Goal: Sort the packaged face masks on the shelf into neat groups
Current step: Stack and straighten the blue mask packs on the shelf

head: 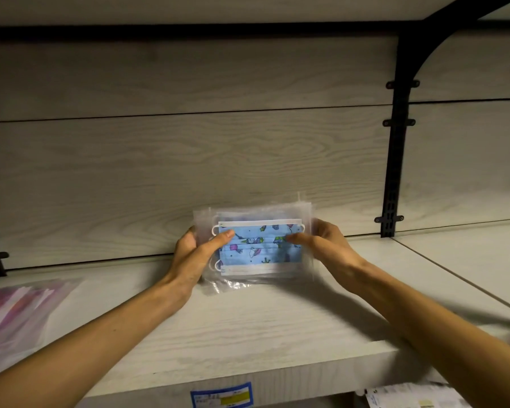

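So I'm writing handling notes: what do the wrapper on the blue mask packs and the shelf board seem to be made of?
The wrapper looks like thin clear plastic film, glossy: the printed blue mask shows through, and its edges crinkle. The shelf board looks like pale wood-grain laminate or veneer, matte; solid wood can't be ruled out. Both hands, left and right, hold the stack upright on the shelf.

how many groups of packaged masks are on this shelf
2: a blue printed stack held upright near the back wall between the left hand and right hand, and a pink stack lying at the left edge, partly cut off.
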Motion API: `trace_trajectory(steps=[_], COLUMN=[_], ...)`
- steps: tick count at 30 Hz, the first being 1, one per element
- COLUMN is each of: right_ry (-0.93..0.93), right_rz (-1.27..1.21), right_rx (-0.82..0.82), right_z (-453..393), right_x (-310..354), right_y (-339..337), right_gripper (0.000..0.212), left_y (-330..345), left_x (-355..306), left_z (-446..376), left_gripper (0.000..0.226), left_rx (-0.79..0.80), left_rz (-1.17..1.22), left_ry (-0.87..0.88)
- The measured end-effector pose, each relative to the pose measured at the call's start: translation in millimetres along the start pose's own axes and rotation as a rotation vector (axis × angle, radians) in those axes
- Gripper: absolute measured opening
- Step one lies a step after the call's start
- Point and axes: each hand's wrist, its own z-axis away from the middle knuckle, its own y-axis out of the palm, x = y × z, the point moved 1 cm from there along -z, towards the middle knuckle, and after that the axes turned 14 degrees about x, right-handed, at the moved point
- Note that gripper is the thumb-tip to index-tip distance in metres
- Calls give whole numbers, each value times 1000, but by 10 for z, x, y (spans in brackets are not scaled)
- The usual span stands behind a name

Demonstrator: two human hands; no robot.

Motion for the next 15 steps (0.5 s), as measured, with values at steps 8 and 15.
trace_trajectory(steps=[8, 15], right_ry=[-72, 48], right_rz=[-2, -20], right_rx=[5, 90], right_z=[-9, 102], right_x=[52, -26], right_y=[7, -36], right_gripper=[26, 34], left_y=[17, 18], left_x=[-105, 82], left_z=[-42, 94], left_gripper=[31, 34], left_rx=[-41, 30], left_rz=[-32, -15], left_ry=[42, -32])
